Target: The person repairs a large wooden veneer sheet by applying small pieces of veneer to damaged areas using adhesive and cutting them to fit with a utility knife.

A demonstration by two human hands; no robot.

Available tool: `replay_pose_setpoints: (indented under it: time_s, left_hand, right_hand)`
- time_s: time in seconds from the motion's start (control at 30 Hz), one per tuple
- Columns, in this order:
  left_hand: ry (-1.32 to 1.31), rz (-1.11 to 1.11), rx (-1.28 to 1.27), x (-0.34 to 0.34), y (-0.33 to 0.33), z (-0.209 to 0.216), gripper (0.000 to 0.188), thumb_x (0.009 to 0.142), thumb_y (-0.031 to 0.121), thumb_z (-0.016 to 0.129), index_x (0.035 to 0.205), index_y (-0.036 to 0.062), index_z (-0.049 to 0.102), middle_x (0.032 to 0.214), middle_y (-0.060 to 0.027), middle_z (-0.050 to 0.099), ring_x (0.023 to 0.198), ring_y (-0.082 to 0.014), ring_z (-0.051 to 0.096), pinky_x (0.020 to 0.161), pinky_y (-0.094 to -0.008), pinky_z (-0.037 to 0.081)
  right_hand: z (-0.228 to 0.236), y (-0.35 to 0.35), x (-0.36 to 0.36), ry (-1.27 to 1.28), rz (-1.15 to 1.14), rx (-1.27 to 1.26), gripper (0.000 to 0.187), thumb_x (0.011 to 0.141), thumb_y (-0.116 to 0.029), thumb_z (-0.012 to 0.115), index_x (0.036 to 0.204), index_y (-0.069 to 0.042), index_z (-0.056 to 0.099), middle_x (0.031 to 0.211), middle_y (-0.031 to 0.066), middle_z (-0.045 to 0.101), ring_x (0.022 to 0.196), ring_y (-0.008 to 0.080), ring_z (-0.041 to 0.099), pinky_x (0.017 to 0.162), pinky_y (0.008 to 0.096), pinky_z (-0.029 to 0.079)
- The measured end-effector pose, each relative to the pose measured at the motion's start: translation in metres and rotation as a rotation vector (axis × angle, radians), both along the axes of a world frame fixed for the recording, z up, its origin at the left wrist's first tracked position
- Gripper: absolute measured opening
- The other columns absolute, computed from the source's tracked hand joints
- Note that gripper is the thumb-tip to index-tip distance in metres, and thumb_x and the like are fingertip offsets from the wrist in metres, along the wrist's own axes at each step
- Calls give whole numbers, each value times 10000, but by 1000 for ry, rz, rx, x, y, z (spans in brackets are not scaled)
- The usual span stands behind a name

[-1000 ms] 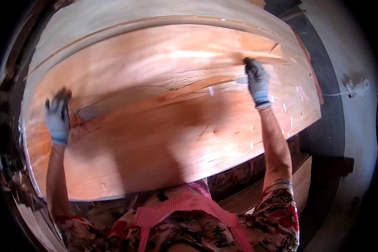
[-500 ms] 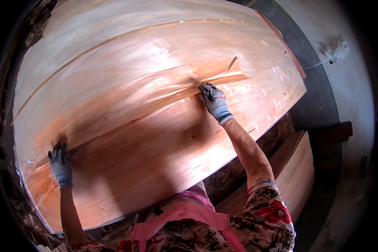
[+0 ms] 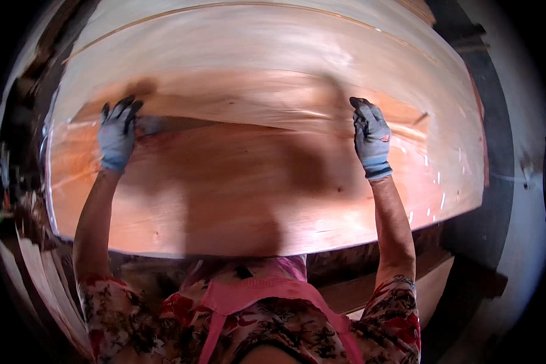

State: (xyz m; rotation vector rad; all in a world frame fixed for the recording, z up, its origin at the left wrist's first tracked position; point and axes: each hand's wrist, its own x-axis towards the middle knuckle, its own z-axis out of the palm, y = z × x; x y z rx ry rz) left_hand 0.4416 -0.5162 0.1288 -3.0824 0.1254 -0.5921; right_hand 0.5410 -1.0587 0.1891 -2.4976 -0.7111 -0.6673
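Note:
A long, thin strip of wood veneer [image 3: 242,100] lies across a broad, pale reddish wood sheet [image 3: 242,188]. Its near edge is wavy, and a dark gap shows beneath it beside my left hand. At the strip's left end is my left hand [image 3: 116,136], in a grey glove with dark fingertips; its fingers are apart and reach over the edge. My right hand [image 3: 371,136], gloved alike, is at the strip's right part, fingers bent and close together on its near edge. Its thumb's grip is partly hidden. A small dark split [image 3: 421,118] marks the strip's right end.
A narrow brown strip [image 3: 236,5] curves along the sheet's far side. White tape pieces [image 3: 438,177] dot the right part. Stacked wood sheets [image 3: 434,285] stand below the table's right edge, and wood pieces [image 3: 48,273] lie at the left. A grey wall [image 3: 528,200] is at the right.
The view has turned and shifted, so the sheet now runs nearly level. My right hand has moved along the strip, away from its split end. My left hand stays near the left end.

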Motion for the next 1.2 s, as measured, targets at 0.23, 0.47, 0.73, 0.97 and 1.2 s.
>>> replay_pose_setpoints:
  time_s: [0.23,0.47,0.73,0.97,1.2]
  left_hand:
    - [-41,7,1,-13,-11,17,386,844,100,601,1204,226,660,1307,-25,622,1239,-219,564,1149,-526,316]
    - [-213,-41,144,-9,-42,23,307,822,161,614,1111,241,675,1307,-29,620,1285,-271,537,1155,-675,211]
    - [-240,-93,72,4,-69,59,177,808,205,591,957,196,686,1264,-36,624,1332,-274,480,1137,-723,160]
    - [-163,112,-216,-53,-33,-16,406,801,75,613,1195,156,671,1315,-55,618,1288,-252,522,1152,-585,262]
    - [-386,454,-765,-90,8,-11,390,940,47,534,1326,67,582,1292,-120,634,1179,-238,590,1036,-335,427]
  right_hand:
    - [-36,68,23,-22,205,-117,337,786,-33,670,1118,-89,680,1143,124,671,1053,338,616,862,375,531]
    - [-80,70,8,98,218,-395,477,823,-135,639,1299,-120,609,1366,128,556,1269,353,483,1046,463,380]
    - [-73,73,5,117,201,-378,481,798,-119,639,1278,-107,616,1340,116,566,1274,336,484,1027,460,387]
    - [-65,83,2,125,262,-362,549,765,-71,656,1309,-96,583,1370,133,540,1287,361,463,1027,475,372]
    - [-68,77,5,125,250,-379,597,728,-78,704,1312,-87,579,1381,143,529,1294,365,451,1002,469,379]
